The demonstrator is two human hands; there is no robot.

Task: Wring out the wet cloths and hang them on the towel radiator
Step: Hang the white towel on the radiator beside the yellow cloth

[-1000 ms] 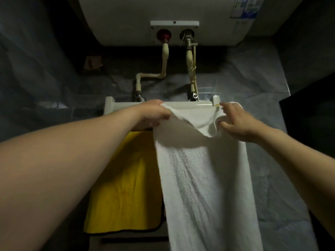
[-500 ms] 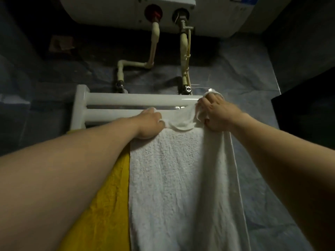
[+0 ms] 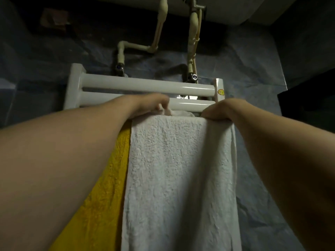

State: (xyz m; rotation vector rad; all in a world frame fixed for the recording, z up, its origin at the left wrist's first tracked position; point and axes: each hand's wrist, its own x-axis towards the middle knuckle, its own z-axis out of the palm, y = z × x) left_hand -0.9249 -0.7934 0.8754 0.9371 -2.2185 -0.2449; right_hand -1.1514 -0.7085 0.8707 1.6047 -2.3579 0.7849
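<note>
A long white terry-cloth towel (image 3: pixel 181 178) hangs over a bar of the white tubular metal towel radiator (image 3: pixel 145 86), its long axis running straight down from the bar toward the bottom of the view, its top fold lying level across the right half of the rack. The pile is nubbly and looped; a thin, bunched strip of the same cloth peeks up behind the fold, between the two hands. Just to its left, touching along one edge, a yellow terry cloth (image 3: pixel 101 196) hangs the same way, long axis downward, mostly covered by the left forearm.

The left hand (image 3: pixel 150 105) sits at the towel's upper left corner, fingers curled down and pinched on the cloth at the fold. The right hand (image 3: pixel 217 110) is at the upper right corner, fingers bent over the top edge and closed on the cloth (the fingertips themselves are hidden behind the fold).

The radiator shows two smooth, glossy round bars lying horizontally above the hands, joined to square uprights at either end; a small round yellow sticker (image 3: pixel 221 91) sits on the right upright. Behind it is a dark blue-grey marbled wall (image 3: pixel 253 60), with cream-coloured pipes (image 3: pixel 157 29) rising from chrome fittings to a white rounded water heater (image 3: pixel 235 11) at the top edge
</note>
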